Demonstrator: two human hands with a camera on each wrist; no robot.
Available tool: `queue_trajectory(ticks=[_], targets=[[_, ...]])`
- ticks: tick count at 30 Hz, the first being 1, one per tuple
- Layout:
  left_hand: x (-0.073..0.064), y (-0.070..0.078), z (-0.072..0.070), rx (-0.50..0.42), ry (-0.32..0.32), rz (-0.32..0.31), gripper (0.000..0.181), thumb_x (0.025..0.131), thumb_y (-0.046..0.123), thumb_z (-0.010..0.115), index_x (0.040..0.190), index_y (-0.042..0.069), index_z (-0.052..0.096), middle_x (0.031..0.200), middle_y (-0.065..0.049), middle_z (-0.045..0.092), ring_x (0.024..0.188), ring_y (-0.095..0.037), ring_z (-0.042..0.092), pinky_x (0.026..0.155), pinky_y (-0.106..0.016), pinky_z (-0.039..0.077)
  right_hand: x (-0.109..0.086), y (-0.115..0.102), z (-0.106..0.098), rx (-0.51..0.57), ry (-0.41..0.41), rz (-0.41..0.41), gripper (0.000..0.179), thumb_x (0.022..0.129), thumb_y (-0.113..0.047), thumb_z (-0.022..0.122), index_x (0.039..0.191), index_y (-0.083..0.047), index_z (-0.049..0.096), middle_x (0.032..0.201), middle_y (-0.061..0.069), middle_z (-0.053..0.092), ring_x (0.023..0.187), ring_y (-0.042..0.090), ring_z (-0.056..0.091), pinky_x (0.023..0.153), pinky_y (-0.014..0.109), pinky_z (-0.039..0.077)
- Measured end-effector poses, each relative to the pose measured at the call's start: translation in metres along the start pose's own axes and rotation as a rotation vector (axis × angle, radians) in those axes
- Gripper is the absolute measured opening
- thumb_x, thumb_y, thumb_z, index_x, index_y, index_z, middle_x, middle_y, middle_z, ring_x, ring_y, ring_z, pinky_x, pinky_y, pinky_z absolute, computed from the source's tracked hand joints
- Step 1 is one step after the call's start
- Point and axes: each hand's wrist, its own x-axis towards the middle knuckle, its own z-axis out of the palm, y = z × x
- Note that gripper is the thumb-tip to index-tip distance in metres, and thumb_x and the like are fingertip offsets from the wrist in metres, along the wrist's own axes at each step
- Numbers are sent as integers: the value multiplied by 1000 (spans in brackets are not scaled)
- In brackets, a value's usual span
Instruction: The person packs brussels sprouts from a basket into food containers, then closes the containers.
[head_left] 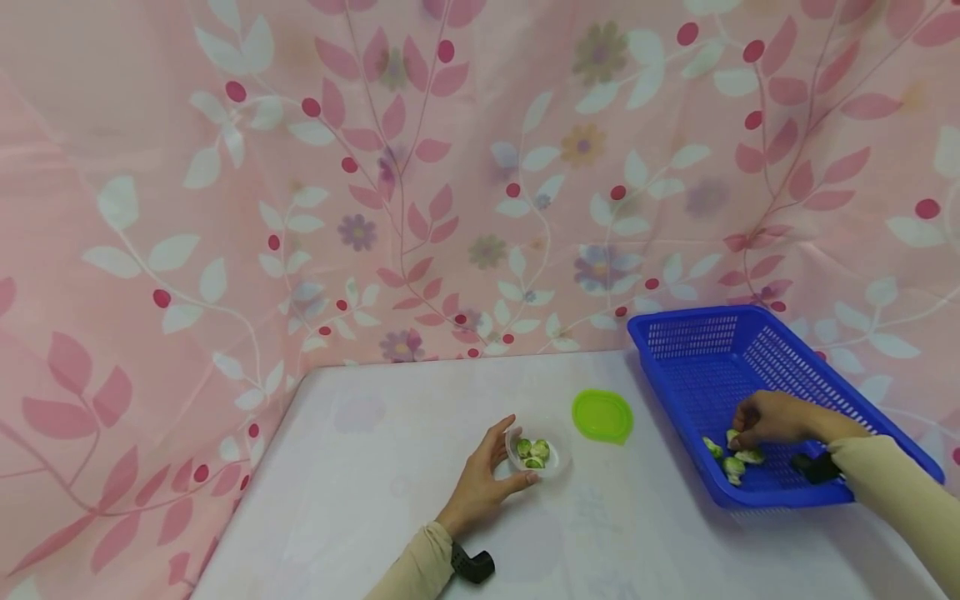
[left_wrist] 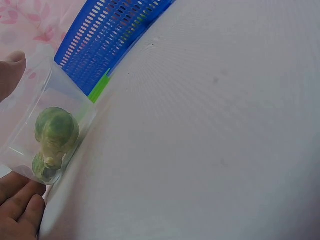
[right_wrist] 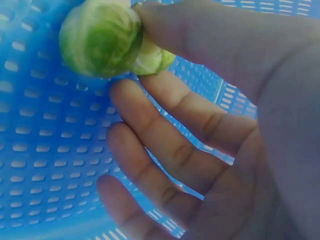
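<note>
My left hand [head_left: 480, 483] holds a small clear plastic bowl [head_left: 558, 463] on the table, thumb on the near side and fingers at its far left. Three halved-looking Brussels sprouts [head_left: 534, 450] lie inside it. Over at the right, my right hand [head_left: 780, 417] reaches down into a blue basket [head_left: 678, 417]. Its thumb and index finger pinch a Brussels sprout [right_wrist: 152, 59], while the other fingers spread loosely below. A larger sprout [right_wrist: 100, 40] partly covers the pinched one in the right wrist view. Several more sprouts [head_left: 734, 471] lie in the basket's near left corner.
Between bowl and basket, a bright green lid [head_left: 602, 415] lies flat on the white-covered table [head_left: 360, 467]. The basket has raised slotted walls. A pink floral curtain [head_left: 465, 208] hangs behind the table and along its left side.
</note>
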Motion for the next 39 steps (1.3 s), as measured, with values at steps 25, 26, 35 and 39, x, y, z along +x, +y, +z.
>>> queue_trajectory(ticks=[25, 26, 35, 39], targets=[[-1, 1, -1, -8, 6, -1, 95, 92, 27, 86, 167, 20, 30, 167, -12, 44, 154, -28, 45, 127, -41, 41, 0, 0, -1, 86, 314, -148, 41, 87, -35, 89, 118, -10, 81, 115, 7, 81, 104, 26, 75, 79, 19, 58], [0, 1, -1, -7, 7, 0, 95, 92, 27, 86, 167, 20, 30, 167, -12, 44, 154, -28, 45, 127, -41, 41, 0, -1, -1, 93, 330, -145, 40, 87, -36, 89, 118, -11, 82, 115, 7, 81, 106, 26, 75, 79, 19, 58], [-1, 4, -1, -6, 5, -7, 94, 92, 27, 86, 167, 23, 30, 166, -11, 45, 154, -28, 45, 128, -44, 41, -3, -19, 1, 184, 419, -107, 41, 91, -40, 85, 125, -17, 81, 119, 9, 80, 113, 27, 71, 84, 34, 62], [-1, 3, -1, -6, 5, -7, 93, 92, 27, 86, 167, 23, 31, 166, -10, 46, 154, -29, 45, 127, -45, 41, -3, -31, 3, 221, 464, -119, 41, 93, -40, 83, 128, -18, 79, 120, 9, 80, 101, 10, 66, 75, 24, 58]])
